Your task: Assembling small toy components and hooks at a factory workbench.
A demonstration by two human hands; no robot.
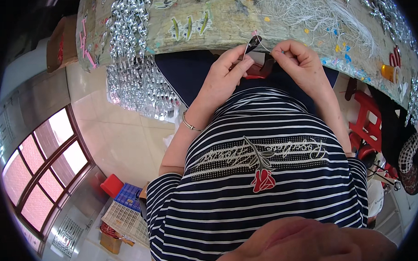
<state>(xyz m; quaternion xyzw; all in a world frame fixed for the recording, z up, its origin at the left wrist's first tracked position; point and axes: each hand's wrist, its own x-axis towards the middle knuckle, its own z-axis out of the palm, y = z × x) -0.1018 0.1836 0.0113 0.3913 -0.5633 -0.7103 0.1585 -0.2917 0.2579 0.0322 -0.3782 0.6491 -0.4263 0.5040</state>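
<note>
At the table's near edge, my left hand (227, 70) pinches a small, flat dark piece with a pale edge (253, 46) between thumb and fingers. Its exact kind is not clear. A thin white string (264, 45) curves from the top of that piece to my right hand (300, 60), whose thumb and forefinger are closed on it. Farther back on the table lies a loose bundle of similar white strings (306, 9). Several flat green-and-white cutouts (189, 27) lie in a row to the left.
Shiny silver twisted strips (129, 27) hang over the left table edge, with more (391, 20) at the right. Pink sticks (85, 43), an orange tape roll (389, 72) and red-handled scissors (394, 57) lie on the table (235, 12). A red stool (367, 115) stands right.
</note>
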